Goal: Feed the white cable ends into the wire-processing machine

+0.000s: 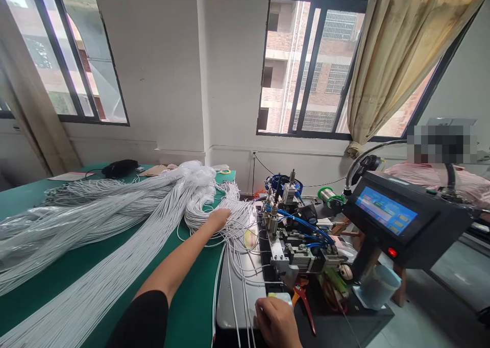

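Observation:
My left arm reaches forward across the green table, and my left hand point(220, 219) is closed on the coiled white cables point(199, 210) beside the machine. Its fingertips are hidden among the strands. Low in the view, my right hand point(276, 321) is curled closed by the front of the wire-processing machine point(294, 246). Whatever its fingers hold, if anything, is hidden. Several loose white cables point(240, 281) run over the machine's pale metal plate point(229, 307) between my two hands. Pliers with red and orange handles point(304, 304) lie just right of my right hand.
Long bundles of white cable point(126, 266), partly wrapped in clear plastic, spread over the green table point(184, 292). A control screen point(386, 210), a light-blue container point(380, 287) and a green wire spool point(329, 197) stand right. Another person point(429, 177) in pink is behind the screen.

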Tool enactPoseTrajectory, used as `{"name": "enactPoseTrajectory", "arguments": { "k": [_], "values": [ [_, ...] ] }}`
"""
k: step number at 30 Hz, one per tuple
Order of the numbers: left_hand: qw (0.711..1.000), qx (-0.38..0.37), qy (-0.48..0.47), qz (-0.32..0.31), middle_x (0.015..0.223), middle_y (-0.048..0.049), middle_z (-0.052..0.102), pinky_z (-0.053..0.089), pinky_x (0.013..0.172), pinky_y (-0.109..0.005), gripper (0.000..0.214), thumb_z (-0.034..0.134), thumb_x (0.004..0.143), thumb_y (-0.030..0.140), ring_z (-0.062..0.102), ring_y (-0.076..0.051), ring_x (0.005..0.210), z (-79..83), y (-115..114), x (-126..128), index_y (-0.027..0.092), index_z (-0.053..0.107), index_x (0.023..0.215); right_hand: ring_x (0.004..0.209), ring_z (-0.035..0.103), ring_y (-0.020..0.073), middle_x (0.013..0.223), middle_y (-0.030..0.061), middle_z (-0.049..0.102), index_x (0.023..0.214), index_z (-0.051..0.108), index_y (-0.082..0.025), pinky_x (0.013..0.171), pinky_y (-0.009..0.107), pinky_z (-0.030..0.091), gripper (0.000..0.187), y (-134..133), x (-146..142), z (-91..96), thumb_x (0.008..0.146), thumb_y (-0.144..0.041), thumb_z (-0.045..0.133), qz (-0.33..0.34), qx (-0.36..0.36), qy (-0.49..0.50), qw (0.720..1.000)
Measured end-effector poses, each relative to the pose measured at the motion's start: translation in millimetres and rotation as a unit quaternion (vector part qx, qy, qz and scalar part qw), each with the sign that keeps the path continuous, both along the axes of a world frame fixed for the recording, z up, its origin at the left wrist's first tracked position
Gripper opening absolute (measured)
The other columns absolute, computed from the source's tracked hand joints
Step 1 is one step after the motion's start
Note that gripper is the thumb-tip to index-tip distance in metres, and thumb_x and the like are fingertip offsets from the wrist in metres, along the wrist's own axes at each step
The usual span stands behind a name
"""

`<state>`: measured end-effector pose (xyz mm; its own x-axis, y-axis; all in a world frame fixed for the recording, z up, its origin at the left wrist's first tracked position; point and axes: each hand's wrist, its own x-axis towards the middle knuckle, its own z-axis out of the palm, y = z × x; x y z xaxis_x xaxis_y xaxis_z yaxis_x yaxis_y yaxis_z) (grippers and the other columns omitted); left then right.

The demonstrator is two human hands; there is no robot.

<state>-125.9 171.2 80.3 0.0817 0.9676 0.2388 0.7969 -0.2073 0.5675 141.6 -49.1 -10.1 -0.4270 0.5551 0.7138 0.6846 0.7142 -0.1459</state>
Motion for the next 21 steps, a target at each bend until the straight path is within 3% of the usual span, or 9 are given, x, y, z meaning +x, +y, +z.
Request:
{"name": "enactPoseTrajectory", "arguments": {
  "k": [4,8,11,14,16,18,21],
  "values": [
    [0.989,0.04,-0.124,0.069,0.102,-0.007,0.062,0.052,0.076,-0.035,0.035,0.047,0.092,0.043,0.062,-0.017,0.087,6.1,-3,-7,0.014,0.057,0.11,0.051,0.051,0.0121,0.057,-0.0003,0.056,0.073,0.054,-0.019,0.053,0.024,0.025,0.017,-1,-1,2.4,0.083,-0.012,0.043,-0.006,-0.002,0.0,1.0],
    [0.962,0.107,-0.23,0.102,0.069,-0.0047,0.062,0.047,0.058,-0.025,0.067,0.01,0.092,0.062,0.06,-0.014,0.061,28.7,9,-3,0.015,0.058,0.099,0.051,0.05,0.0122,0.057,0.0,0.057,0.072,0.055,-0.018,0.053,0.025,0.024,0.017,-2,-1,3.0,0.081,-0.011,0.042,-0.004,-0.01,0.003,1.0],
    [0.95,0.151,-0.258,0.088,0.061,-0.0017,0.056,0.042,0.053,-0.023,0.073,-0.001,0.089,0.063,0.051,-0.012,0.051,55.7,17,3,0.017,0.054,0.1,0.052,0.051,0.0121,0.058,0.0002,0.057,0.073,0.056,-0.018,0.054,0.024,0.025,0.017,-2,0,1.2,0.081,-0.011,0.043,0.0,-0.023,0.011,1.0],
    [0.958,0.169,-0.232,0.029,0.057,0.0002,0.05,0.037,0.05,-0.022,0.069,0.0,0.092,0.058,0.045,-0.011,0.048,71.6,5,15,0.017,0.055,0.098,0.054,0.051,0.0124,0.059,0.0008,0.058,0.075,0.058,-0.018,0.054,0.024,0.027,0.017,-2,1,-0.5,0.083,-0.013,0.044,0.009,-0.049,0.02,0.999],
    [0.968,0.16,-0.189,-0.042,0.058,0.0006,0.051,0.038,0.052,-0.022,0.058,0.013,0.094,0.054,0.045,-0.011,0.05,66.7,-17,29,0.018,0.058,0.093,0.056,0.052,0.013,0.061,0.0013,0.059,0.076,0.059,-0.018,0.055,0.024,0.03,0.017,-3,3,0.3,0.085,-0.016,0.045,0.036,-0.096,0.046,0.994],
    [0.974,0.131,-0.13,-0.132,0.06,0.0004,0.055,0.039,0.056,-0.022,0.046,0.027,0.093,0.048,0.048,-0.011,0.053,49.0,-49,47,0.019,0.062,0.088,0.059,0.054,0.0137,0.065,0.0023,0.061,0.079,0.061,-0.018,0.057,0.024,0.035,0.019,-5,7,3.6,0.088,-0.022,0.045,0.068,-0.175,0.125,0.974],
    [0.964,0.079,-0.038,-0.252,0.074,-0.0005,0.065,0.042,0.066,-0.023,0.023,0.048,0.086,0.036,0.057,-0.013,0.066,10.6,-100,69,0.022,0.066,0.083,0.062,0.056,0.0155,0.068,0.0039,0.062,0.081,0.063,-0.017,0.057,0.024,0.04,0.027,-11,21,11.6,0.09,-0.037,0.047,0.051,-0.298,0.308,0.902]
  ]
}}
